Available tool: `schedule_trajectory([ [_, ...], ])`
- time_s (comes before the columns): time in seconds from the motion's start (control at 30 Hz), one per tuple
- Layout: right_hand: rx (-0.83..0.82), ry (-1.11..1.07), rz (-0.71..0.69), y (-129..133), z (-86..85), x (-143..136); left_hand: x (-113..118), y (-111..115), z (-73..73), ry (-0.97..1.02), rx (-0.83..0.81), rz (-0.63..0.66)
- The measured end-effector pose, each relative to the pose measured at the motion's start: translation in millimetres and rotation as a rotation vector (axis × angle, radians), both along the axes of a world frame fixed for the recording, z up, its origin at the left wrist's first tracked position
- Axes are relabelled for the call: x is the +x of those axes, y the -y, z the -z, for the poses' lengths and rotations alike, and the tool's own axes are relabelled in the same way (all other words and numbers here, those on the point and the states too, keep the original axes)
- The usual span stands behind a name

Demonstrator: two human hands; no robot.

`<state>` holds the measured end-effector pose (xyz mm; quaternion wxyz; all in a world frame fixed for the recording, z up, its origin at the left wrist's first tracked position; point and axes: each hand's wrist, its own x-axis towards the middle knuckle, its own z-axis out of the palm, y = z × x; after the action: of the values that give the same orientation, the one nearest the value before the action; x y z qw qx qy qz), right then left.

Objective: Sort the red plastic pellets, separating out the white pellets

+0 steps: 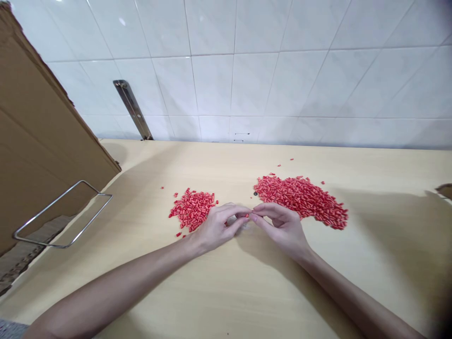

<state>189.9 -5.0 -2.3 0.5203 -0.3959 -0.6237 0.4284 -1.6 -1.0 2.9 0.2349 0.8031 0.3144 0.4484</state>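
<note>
Between two heaps of small red plastic pieces, my hands meet fingertip to fingertip just above the table. My left hand (224, 223) pinches a small red piece (246, 215) between thumb and forefinger. The fingers of my right hand (280, 228) are closed in a pinch close against it; what they hold, if anything, is too small to make out. The smaller red heap (192, 207) lies beyond my left wrist. Behind my right hand spreads the larger red heap (300, 195). A small black ring (255, 193) rests at that heap's left edge.
A cardboard sheet (42, 127) stands at the left, with a bent metal wire frame (63, 214) before it. White tiles (212, 84) rise behind the wooden tabletop (219, 292). A metal bar (132, 109) leans on the wall. A few stray red pieces lie around the heaps.
</note>
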Motion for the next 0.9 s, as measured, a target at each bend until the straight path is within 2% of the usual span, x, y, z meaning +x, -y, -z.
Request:
schedule_trajectory([
  [0.47, -0.076, -0.086, -0.021, 0.0, -3.2, -0.7, 1.8, 0.3, 1.3, 0.018, 0.003, -0.027],
  [0.7, -0.063, -0.079, -0.045, -0.4, -5.3, -0.6, 0.8, 1.7, 1.9, 0.017, -0.105, -0.062],
  [0.9, -0.041, -0.068, -0.071, -0.5, -4.0, -0.9, 0.7, 1.1, -0.4, 0.005, -0.021, -0.068],
])
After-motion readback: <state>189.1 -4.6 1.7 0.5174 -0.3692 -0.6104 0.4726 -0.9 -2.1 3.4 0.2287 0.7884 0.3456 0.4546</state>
